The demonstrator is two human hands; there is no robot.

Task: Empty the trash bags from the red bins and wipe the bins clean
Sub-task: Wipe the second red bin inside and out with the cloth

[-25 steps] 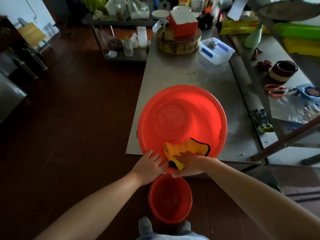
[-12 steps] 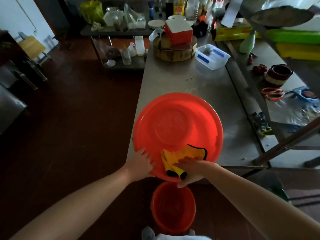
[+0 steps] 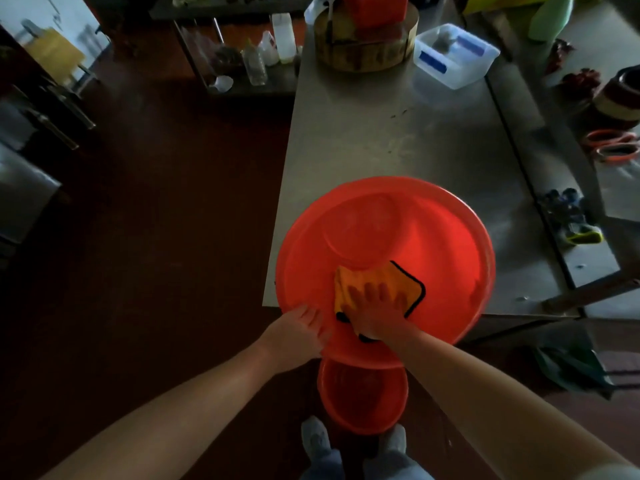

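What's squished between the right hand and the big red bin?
A yellow cloth. The right hand presses it with flat fingers against the inside of the bin, as the head view shows.

Steel table (image 3: pixel 381 133), wooden block (image 3: pixel 363 53), plastic tub (image 3: pixel 457 57)

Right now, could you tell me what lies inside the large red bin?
A yellow cloth pressed by the right hand; the bin is otherwise bare. Anything beneath the cloth is covered.
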